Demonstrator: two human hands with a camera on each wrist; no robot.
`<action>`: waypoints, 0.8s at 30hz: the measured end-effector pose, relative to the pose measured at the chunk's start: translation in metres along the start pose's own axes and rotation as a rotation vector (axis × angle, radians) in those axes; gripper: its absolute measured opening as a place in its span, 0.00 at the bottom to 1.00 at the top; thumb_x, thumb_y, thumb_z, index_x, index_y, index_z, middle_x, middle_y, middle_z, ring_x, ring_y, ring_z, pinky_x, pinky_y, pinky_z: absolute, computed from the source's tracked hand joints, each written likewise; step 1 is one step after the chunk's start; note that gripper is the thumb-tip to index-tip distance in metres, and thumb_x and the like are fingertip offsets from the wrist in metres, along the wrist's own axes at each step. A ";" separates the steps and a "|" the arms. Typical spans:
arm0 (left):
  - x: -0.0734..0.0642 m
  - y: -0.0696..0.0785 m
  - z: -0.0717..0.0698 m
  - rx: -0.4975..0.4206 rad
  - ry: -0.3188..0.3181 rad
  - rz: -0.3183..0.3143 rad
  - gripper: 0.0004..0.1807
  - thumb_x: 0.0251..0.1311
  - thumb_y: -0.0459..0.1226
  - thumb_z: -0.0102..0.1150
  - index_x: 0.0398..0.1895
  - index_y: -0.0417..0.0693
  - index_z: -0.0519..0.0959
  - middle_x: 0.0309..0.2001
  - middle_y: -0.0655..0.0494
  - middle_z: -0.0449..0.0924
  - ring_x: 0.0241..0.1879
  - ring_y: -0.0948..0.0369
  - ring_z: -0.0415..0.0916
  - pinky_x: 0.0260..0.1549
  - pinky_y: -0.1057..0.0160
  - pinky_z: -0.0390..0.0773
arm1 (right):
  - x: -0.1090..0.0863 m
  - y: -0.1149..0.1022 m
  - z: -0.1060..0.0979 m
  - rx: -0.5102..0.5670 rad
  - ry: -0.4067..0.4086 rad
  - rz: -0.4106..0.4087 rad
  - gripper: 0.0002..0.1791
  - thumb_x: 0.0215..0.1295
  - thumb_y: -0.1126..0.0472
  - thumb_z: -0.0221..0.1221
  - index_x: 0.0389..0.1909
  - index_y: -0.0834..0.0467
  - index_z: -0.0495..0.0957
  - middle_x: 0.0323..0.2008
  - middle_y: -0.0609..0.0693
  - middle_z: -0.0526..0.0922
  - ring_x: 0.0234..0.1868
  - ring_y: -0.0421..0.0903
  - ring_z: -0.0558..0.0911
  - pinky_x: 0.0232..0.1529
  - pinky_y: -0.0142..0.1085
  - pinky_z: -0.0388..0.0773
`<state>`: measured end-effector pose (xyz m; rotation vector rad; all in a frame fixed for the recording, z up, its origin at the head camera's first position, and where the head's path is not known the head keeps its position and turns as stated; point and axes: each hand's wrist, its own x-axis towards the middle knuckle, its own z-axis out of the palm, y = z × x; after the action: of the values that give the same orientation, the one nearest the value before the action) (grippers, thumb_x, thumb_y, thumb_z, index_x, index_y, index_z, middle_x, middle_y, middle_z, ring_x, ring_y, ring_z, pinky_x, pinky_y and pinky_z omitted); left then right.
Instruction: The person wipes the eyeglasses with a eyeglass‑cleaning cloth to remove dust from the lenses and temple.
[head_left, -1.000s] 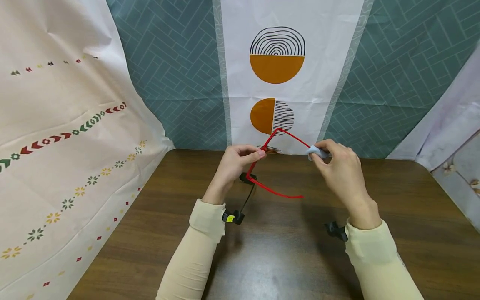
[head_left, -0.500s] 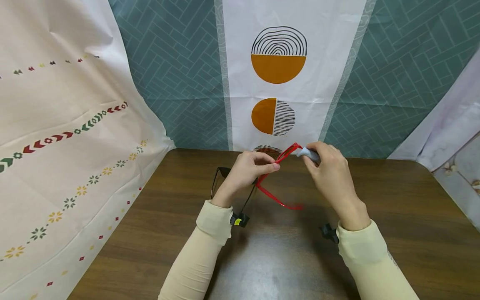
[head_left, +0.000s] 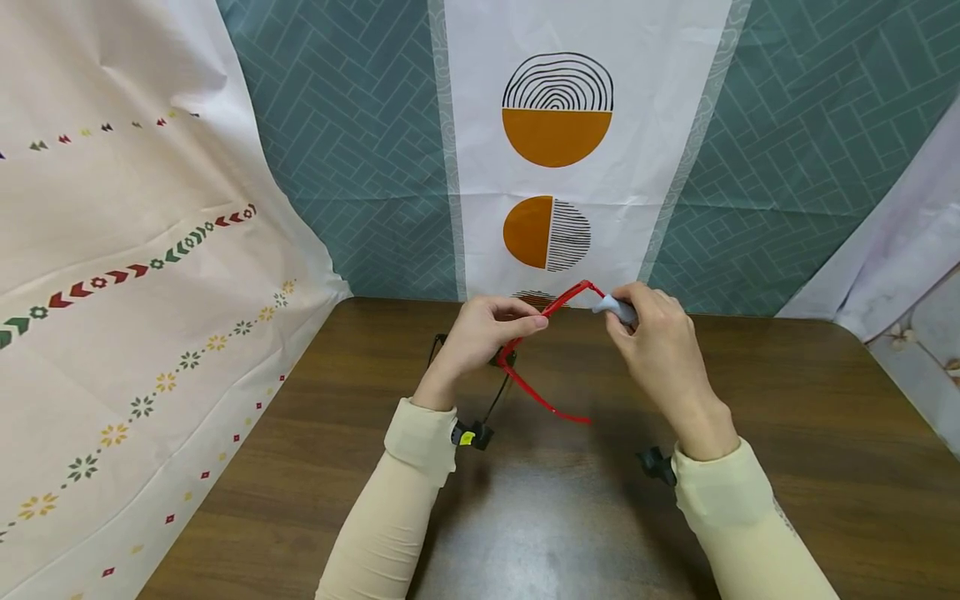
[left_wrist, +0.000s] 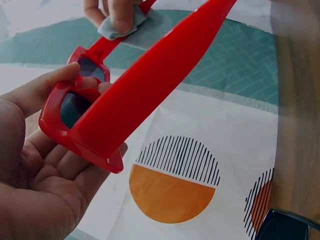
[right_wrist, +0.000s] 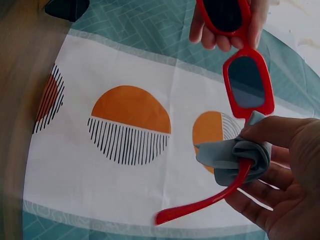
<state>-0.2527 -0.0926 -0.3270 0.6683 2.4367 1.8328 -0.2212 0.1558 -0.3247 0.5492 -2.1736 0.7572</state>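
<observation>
A pair of red sunglasses (head_left: 566,297) with dark lenses is held above the table, both temple arms unfolded. My left hand (head_left: 483,333) pinches the front frame around the bridge, thumb on one side and fingers behind. One arm (left_wrist: 150,80) of the glasses crosses the left wrist view, free of any hand. Around the other arm, close to its hinge, my right hand (head_left: 667,350) pinches a folded grey-blue cloth (right_wrist: 235,155). The curved tip of that arm sticks out below the cloth in the right wrist view.
On the brown wooden table (head_left: 300,467), partly behind my left hand, stands a pair of black glasses (head_left: 437,340). A black wrist camera mount (head_left: 656,465) juts from the right sleeve. Patterned cloths hang behind the table and at its left.
The cloth in my right hand has slid along the red temple arm towards the hinge. My left hand has shifted right overall, and the sunglasses have turned and dipped.
</observation>
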 end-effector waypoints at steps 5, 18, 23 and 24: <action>0.001 -0.002 -0.005 -0.079 0.065 -0.025 0.10 0.64 0.44 0.71 0.40 0.49 0.91 0.41 0.56 0.88 0.45 0.55 0.79 0.47 0.57 0.78 | 0.002 0.003 -0.006 -0.001 0.016 0.019 0.08 0.61 0.76 0.67 0.40 0.67 0.81 0.28 0.59 0.83 0.28 0.56 0.76 0.37 0.51 0.72; 0.002 -0.003 -0.004 -0.118 0.013 -0.070 0.12 0.69 0.42 0.66 0.44 0.43 0.91 0.46 0.44 0.89 0.51 0.56 0.81 0.61 0.54 0.76 | 0.003 0.011 -0.016 -0.032 0.044 0.017 0.08 0.62 0.74 0.69 0.41 0.67 0.82 0.32 0.60 0.85 0.32 0.57 0.80 0.38 0.50 0.71; 0.001 -0.002 -0.005 -0.135 0.051 -0.075 0.11 0.69 0.41 0.67 0.42 0.44 0.91 0.44 0.46 0.89 0.50 0.55 0.82 0.59 0.54 0.77 | 0.004 0.013 -0.019 -0.028 0.029 0.012 0.09 0.61 0.74 0.70 0.41 0.66 0.83 0.32 0.60 0.86 0.31 0.57 0.80 0.38 0.51 0.71; 0.001 -0.001 -0.005 -0.144 0.066 -0.071 0.10 0.69 0.41 0.67 0.42 0.44 0.91 0.43 0.48 0.89 0.49 0.55 0.82 0.59 0.55 0.77 | 0.004 0.014 -0.019 -0.027 0.024 0.014 0.09 0.61 0.74 0.70 0.41 0.66 0.83 0.32 0.60 0.86 0.31 0.57 0.80 0.38 0.51 0.72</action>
<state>-0.2557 -0.0971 -0.3265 0.5132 2.3051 2.0081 -0.2218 0.1783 -0.3161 0.5088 -2.1640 0.7376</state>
